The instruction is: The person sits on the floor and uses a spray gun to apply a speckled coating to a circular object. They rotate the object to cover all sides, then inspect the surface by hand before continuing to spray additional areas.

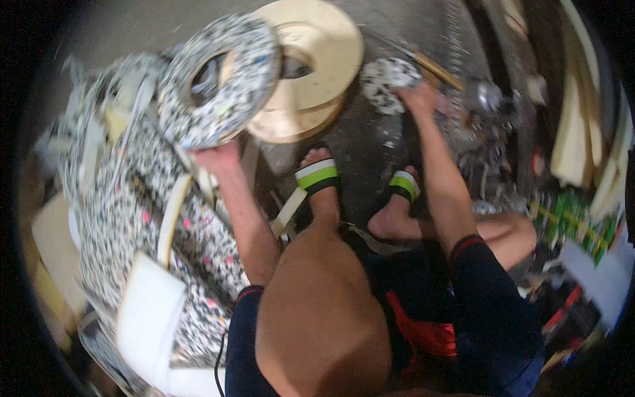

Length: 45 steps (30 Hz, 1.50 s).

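My left hand [218, 157] is closed on the lower edge of a flat ring [254, 73] of black, white and grey speckled foam, tilted up from the pile. Its fingers are mostly hidden by the ring. Out to the right, my right hand [419, 99] grips a small round disc [382, 86] of the same speckled foam by its right edge, just above the floor. Between the hands lie stacked cream-coloured rings [334, 56], partly covered by the speckled one. Close to my right hand rests a tool with a wooden handle [440, 70] and a thin metal shaft.
Speckled foam pieces [112, 218] and a white foam slab [149, 317] are heaped on the left. Plastic scraps and a clear container [488, 96] litter the right side. Long cream foam strips [575, 139] stand at far right, above a green package [575, 221].
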{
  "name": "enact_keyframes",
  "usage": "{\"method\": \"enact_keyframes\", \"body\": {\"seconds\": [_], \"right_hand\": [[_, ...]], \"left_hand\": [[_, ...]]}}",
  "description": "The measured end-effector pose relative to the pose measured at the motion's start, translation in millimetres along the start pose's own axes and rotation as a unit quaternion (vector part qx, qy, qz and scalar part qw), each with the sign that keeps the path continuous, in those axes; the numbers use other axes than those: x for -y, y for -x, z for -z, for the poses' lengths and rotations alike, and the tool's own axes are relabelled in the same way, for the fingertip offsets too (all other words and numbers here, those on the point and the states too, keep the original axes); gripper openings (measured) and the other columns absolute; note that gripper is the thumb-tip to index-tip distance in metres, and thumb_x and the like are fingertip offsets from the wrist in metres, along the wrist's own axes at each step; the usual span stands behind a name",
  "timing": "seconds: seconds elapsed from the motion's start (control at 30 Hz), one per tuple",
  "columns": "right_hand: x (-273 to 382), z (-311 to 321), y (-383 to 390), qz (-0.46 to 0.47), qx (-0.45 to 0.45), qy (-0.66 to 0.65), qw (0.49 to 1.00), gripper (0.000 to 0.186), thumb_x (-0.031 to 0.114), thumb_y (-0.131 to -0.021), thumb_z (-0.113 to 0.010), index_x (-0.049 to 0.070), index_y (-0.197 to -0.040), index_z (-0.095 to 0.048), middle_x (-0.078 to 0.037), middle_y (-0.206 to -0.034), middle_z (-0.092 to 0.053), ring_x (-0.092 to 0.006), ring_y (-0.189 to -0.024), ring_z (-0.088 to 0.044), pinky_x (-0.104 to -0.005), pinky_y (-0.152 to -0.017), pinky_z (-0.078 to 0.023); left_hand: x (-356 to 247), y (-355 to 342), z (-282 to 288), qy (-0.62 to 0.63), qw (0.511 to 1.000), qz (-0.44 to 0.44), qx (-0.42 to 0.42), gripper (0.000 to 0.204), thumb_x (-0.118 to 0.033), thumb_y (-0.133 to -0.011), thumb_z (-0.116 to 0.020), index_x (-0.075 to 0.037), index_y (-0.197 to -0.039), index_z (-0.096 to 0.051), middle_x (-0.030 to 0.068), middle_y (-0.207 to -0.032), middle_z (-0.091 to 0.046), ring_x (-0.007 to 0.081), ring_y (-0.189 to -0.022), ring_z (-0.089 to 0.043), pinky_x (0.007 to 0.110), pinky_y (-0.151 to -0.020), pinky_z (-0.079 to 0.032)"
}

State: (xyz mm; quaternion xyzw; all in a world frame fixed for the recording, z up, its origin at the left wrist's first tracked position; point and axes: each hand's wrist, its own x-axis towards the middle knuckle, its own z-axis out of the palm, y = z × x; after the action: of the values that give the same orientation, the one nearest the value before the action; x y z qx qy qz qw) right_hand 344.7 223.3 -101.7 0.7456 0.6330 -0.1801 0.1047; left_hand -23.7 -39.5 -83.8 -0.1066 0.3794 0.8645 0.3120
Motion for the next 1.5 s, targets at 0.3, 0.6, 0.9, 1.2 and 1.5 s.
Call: {"method": "enact_keyframes", "body": {"seconds": [0.3,0.6,0.9,1.2,1.5], "right_hand": [[-18.7,-1.3,10.6,0.092,-0.100,-0.249,0.959,0.089,0.044,-0.060,-0.092,-0.003,-0.125,-0.053,-0.020,-0.117,-0.065,-0.0304,-0.111,-0.063,-0.0405,-0.095,-0.049],[-157.0,154.9,1.7,0.314,0.199,-0.166,0.913,0.066,0.017,-0.066,-0.089,0.000,-0.123,-0.060,-0.013,-0.114,-0.069,-0.0204,-0.103,-0.063,-0.0367,-0.089,-0.050],[-168.1,208.4,140.6,0.318,0.077,-0.017,0.945,0.050,0.031,-0.089,-0.070,0.000,-0.127,-0.061,-0.019,-0.107,-0.070,-0.0239,-0.101,-0.068,-0.0390,-0.084,-0.053],[-5.8,204.1,212.3,0.272,0.144,-0.667,0.679,0.080,0.039,-0.089,-0.074,-0.006,-0.143,-0.036,-0.018,-0.127,-0.061,-0.0233,-0.107,-0.062,-0.0354,-0.083,-0.056],[13.2,192.8,241.3,0.347,-0.061,-0.708,0.612,0.067,0.017,-0.077,-0.085,-0.004,-0.131,-0.050,-0.011,-0.112,-0.067,-0.0170,-0.099,-0.064,-0.0321,-0.091,-0.051]], "left_hand": [[-10.3,12.2,-68.7,-0.031,0.998,-0.036,0.045,0.070,-0.051,-0.099,-0.028,-0.004,-0.149,-0.040,0.0203,-0.151,-0.043,0.0410,-0.139,-0.041,0.056,-0.116,-0.034],[-51.1,89.7,-142.2,0.053,0.987,-0.013,0.151,0.073,-0.059,-0.099,-0.020,-0.012,-0.152,-0.038,0.0136,-0.154,-0.040,0.0375,-0.140,-0.039,0.057,-0.115,-0.033],[-50.9,161.1,-193.3,0.054,0.984,0.001,0.171,0.080,-0.067,-0.099,-0.014,-0.014,-0.153,-0.036,0.0129,-0.156,-0.039,0.0377,-0.140,-0.039,0.056,-0.114,-0.034],[-35.8,194.1,-196.8,0.003,0.973,0.042,0.229,0.081,-0.071,-0.098,-0.018,-0.015,-0.152,-0.038,0.0112,-0.151,-0.045,0.0368,-0.134,-0.046,0.053,-0.111,-0.038],[-47.5,170.4,-191.1,0.041,0.933,0.110,0.341,0.066,-0.055,-0.099,-0.032,-0.010,-0.147,-0.042,0.0266,-0.140,-0.049,0.0498,-0.126,-0.049,0.064,-0.104,-0.043]]}}
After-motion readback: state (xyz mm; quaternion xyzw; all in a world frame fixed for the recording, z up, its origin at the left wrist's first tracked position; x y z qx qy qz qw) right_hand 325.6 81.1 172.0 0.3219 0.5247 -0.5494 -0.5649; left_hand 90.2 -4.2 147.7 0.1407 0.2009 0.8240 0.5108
